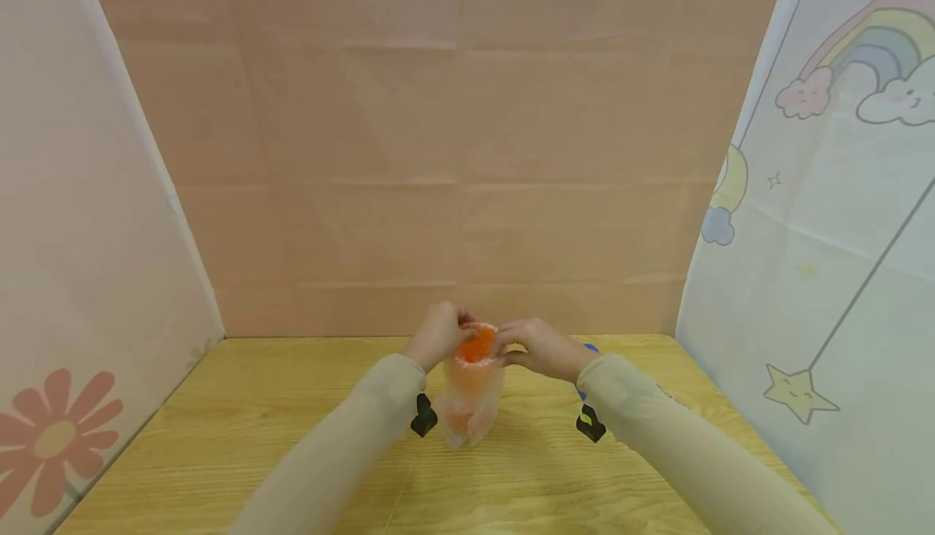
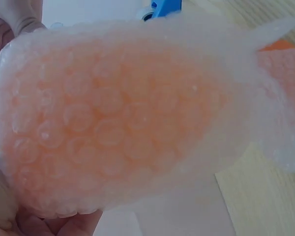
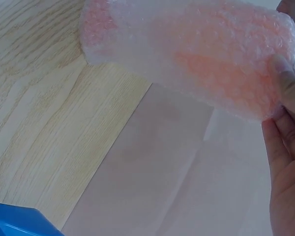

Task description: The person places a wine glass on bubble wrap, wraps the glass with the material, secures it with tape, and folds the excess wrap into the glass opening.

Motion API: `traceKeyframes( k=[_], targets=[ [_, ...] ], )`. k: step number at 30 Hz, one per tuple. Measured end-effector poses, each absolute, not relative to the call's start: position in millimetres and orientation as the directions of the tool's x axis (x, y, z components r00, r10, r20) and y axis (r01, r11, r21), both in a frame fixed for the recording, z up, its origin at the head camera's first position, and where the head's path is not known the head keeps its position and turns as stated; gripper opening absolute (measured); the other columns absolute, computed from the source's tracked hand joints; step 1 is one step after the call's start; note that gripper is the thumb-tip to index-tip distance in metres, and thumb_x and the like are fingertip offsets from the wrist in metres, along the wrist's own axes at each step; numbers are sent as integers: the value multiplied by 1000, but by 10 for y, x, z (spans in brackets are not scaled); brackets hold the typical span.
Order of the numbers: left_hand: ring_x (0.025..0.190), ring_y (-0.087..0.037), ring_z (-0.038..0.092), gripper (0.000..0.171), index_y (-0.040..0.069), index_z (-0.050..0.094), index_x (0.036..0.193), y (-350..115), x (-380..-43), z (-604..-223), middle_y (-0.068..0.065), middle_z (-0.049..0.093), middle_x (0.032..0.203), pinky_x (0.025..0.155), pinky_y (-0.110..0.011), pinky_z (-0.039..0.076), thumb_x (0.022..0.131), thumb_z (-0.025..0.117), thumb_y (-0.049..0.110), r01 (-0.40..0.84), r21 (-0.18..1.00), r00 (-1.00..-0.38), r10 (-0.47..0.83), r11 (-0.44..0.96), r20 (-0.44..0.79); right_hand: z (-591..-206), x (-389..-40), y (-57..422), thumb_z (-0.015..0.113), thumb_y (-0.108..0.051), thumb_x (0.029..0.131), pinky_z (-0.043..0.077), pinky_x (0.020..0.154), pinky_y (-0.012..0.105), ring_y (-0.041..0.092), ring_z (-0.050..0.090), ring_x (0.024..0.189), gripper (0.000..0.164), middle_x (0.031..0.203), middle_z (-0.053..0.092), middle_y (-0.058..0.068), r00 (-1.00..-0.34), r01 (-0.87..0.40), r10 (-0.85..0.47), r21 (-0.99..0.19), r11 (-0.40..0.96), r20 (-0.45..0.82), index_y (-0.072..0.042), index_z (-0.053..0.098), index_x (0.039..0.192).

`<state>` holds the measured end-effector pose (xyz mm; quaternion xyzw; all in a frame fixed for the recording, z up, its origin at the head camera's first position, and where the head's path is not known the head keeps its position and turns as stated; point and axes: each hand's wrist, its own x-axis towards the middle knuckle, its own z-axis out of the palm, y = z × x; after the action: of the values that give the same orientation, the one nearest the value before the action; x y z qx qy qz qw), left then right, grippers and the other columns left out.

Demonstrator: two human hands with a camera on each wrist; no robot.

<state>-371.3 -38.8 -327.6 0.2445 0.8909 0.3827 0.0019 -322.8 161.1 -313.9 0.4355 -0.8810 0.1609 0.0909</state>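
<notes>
An orange goblet (image 1: 478, 344) wrapped in bubble wrap (image 2: 108, 108) is held upright over the wooden table, its open mouth at the top. Through the wrap it looks wide above, narrow in the middle and orange again at the foot. My left hand (image 1: 441, 332) pinches the wrapped rim from the left. On the opposite side my right hand (image 1: 540, 347) grips the rim, its thumb (image 3: 284, 78) lying on the wrap and its fingers bent beneath. Loose wrap (image 1: 456, 436) flares around the foot. Whether the foot touches the table I cannot tell.
Behind my right wrist lies a blue object (image 3: 19, 219), mostly hidden in the head view; its kind is unclear. The wooden table (image 1: 292, 405) ends at a peach cloth backdrop (image 1: 351, 235). Printed cloth walls (image 1: 825, 259) stand at both sides.
</notes>
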Motion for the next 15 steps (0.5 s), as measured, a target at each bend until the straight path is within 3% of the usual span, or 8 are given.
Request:
traceKeyframes(
  k=[6, 12, 15],
  targets=[
    [67, -14, 62, 2, 5, 74, 84, -387, -3732, -3247, -7, 70, 83, 60, -24, 55, 85, 72, 6, 464, 650, -874, 429, 602, 226, -3139, -3216, 1596, 72, -13, 84, 55, 80, 29, 8, 65, 90, 11, 96, 68, -5, -610, -792, -733, -218, 570, 300, -16, 70, 94],
    [75, -17, 63, 10, 5, 73, 93, -446, -3749, -3301, -8, 70, 89, 65, -28, 55, 88, 71, 13, 428, 725, -879, 436, 540, 194, -3147, -3221, 1600, 72, -14, 85, 55, 81, 25, 7, 65, 90, 11, 96, 68, -7, -622, -783, -726, -228, 579, 292, -17, 70, 95],
    [73, -17, 61, 13, 4, 72, 90, -489, -3740, -3299, -7, 69, 85, 64, -29, 53, 86, 72, 17, 367, 769, -895, 423, 523, 140, -3133, -3225, 1608, 71, -14, 85, 55, 81, 26, 8, 65, 91, 11, 97, 68, -6, -622, -783, -725, -226, 580, 295, -17, 70, 96]
  ],
)
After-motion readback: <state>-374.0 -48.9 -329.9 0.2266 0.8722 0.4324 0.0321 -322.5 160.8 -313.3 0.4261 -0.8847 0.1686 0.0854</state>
